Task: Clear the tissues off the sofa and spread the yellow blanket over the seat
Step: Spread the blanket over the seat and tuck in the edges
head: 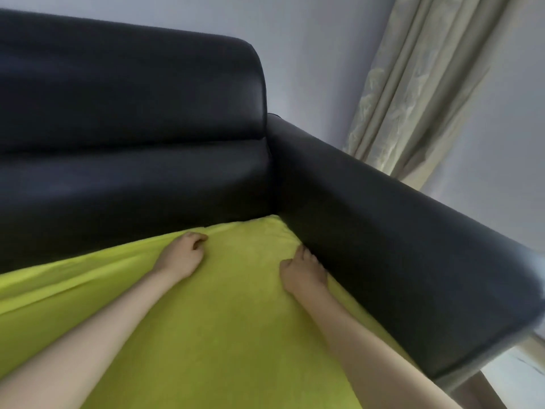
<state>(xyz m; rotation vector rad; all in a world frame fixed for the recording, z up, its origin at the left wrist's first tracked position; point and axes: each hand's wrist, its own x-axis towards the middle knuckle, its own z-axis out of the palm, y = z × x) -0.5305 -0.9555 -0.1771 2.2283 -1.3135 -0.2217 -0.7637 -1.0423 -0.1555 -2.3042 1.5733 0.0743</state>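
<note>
The blanket (236, 305) lies over the seat of the sofa (132, 113), and its far corner sits in the angle where backrest meets armrest (383, 231), at about 12 o'clock from the hands. Its long axis appears to run from that corner toward 8 o'clock, along the backrest.

The left hand (182, 255) rests at the blanket's back edge, at 10 o'clock from the right hand, fingers curled under as if pinching or pushing cloth toward the backrest; whether it grips a fold I cannot tell. The right hand (303, 273) lies along the side edge, touching the foot of the armrest, fingers bent and pressing down into the crease, not visibly grasping. It is the nearer hand to the corner's armrest side; the left is nearer the ridges running off toward 8 o'clock.

No tissues show here. The seat itself is hidden under the cloth, the blanket's left and near parts are cut off by the frame, and the picture is slightly blurred.
</note>
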